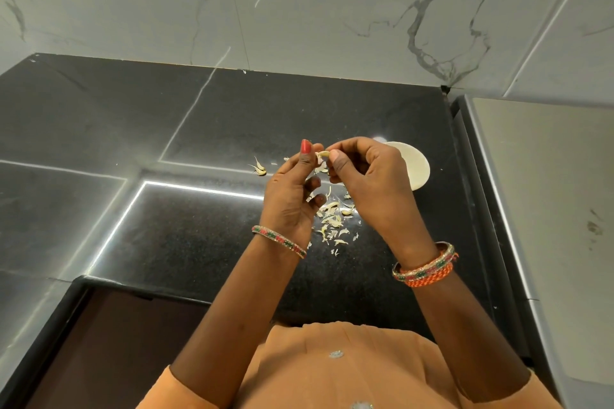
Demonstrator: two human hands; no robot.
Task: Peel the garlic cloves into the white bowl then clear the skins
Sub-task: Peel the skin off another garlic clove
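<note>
A small pale garlic clove (323, 154) is held up above the black counter, pinched between the fingertips of my left hand (292, 196) and my right hand (365, 176). The white bowl (417, 169) sits on the counter just right of my right hand, which covers its left part; I cannot see what is inside it. Loose garlic skins (334, 219) lie scattered on the counter under and between my hands. A few more skins (259, 169) lie to the left of my left hand.
The black granite counter (166, 149) runs to a marble-tiled wall (299, 3) at the back. Its front edge (146, 289) steps down near my body. A grey raised surface (548, 192) borders the counter on the right.
</note>
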